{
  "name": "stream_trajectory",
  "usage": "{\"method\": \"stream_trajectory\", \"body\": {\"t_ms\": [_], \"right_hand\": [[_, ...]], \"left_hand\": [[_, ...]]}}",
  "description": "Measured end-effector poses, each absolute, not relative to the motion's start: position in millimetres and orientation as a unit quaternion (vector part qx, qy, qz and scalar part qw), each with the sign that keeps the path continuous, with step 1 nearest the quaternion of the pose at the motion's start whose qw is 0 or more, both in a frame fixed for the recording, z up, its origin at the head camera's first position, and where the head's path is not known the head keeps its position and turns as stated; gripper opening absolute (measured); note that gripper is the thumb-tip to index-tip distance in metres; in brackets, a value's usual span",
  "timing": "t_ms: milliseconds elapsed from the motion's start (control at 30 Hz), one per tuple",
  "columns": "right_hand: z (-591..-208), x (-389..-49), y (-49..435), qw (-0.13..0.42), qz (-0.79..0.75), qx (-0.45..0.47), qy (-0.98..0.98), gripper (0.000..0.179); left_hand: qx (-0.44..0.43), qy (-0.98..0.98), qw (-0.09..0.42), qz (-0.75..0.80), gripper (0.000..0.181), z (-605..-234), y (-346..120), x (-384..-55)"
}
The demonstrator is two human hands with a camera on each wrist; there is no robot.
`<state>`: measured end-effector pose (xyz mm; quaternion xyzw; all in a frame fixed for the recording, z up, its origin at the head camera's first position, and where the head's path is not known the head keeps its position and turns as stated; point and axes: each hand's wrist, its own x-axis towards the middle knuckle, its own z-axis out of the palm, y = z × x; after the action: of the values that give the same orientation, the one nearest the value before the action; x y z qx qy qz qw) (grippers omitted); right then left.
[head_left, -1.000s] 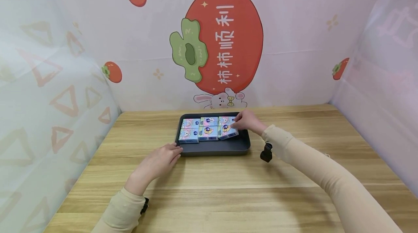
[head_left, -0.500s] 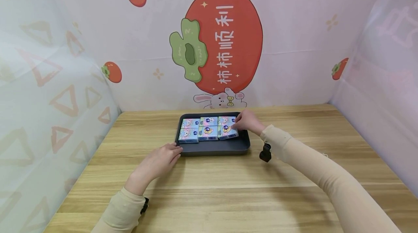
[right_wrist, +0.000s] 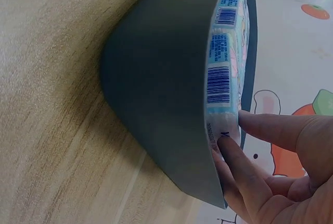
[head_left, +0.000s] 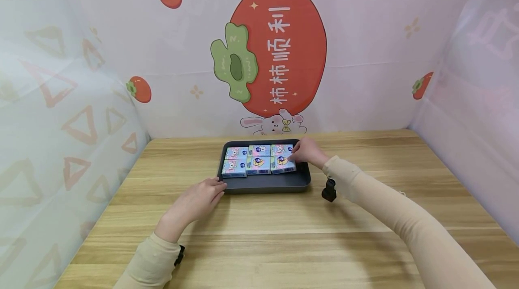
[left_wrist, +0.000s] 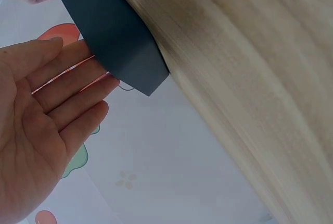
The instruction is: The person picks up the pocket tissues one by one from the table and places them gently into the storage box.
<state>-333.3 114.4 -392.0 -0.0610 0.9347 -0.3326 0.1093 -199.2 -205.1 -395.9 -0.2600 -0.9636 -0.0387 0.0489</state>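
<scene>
Small blue-and-pink tissue packs with cartoon prints lie in two rows inside a dark grey tray (head_left: pixel 263 184) on the table. My right hand (head_left: pixel 309 150) pinches the right end of the front-right tissue pack (head_left: pixel 279 165). In the right wrist view, thumb and fingertips grip that pack's end, beside its barcode, just inside the tray wall (right_wrist: pixel 156 73). At the tray's front-left corner, my left hand (head_left: pixel 199 199) rests its fingertips on the rim. The left wrist view has those fingers nearly straight against the tray's outer side (left_wrist: pixel 122 41).
Tissue packs (head_left: pixel 237 166) fill the back and left of the tray, while its dark floor shows along the front and right. The wooden table (head_left: pixel 259 239) extends around it. Printed cloth walls (head_left: pixel 365 55) stand behind and on both sides.
The front-right tissue pack has turned and settled slightly, sitting straighter beside its neighbour. My right hand has moved very slightly with it. The left hand and tray stay in place.
</scene>
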Motion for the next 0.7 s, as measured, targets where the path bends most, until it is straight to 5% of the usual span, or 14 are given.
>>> {"method": "stream_trajectory", "body": {"t_ms": [700], "right_hand": [[-391.0,-330.5,111.1,0.109,-0.338,-0.050,0.934,0.028]], "left_hand": [[-0.261,-0.963,0.054,-0.038,0.027,-397.8,-205.9,-199.5]]}}
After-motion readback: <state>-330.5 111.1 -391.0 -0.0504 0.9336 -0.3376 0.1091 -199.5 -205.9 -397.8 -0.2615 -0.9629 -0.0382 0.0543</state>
